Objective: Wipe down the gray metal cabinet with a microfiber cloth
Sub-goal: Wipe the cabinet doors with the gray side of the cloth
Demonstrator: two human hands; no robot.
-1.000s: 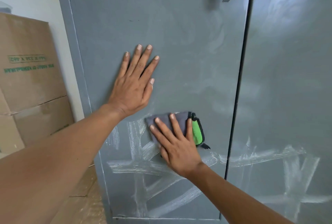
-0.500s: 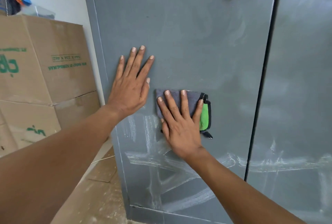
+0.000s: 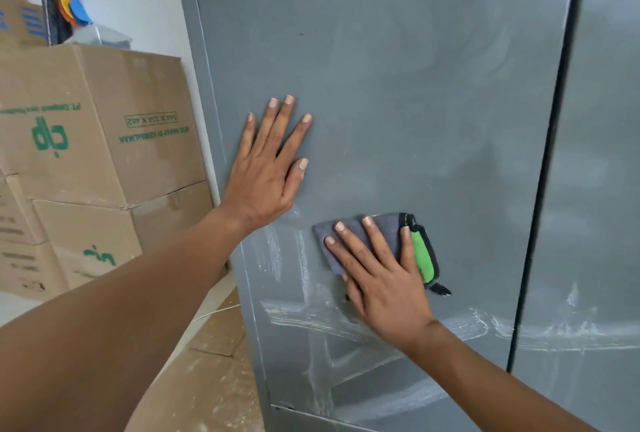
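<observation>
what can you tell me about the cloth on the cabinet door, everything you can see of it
The microfiber cloth is folded into a small pad, gray on its outer face with a bright green face showing at its right edge, black trim and a small black tab hanging at its lower right corner. It looks soft and fuzzy. It lies flat against the left door of the gray cabinet, just above the white smears, pressed there by the straight fingers of the right hand.
</observation>
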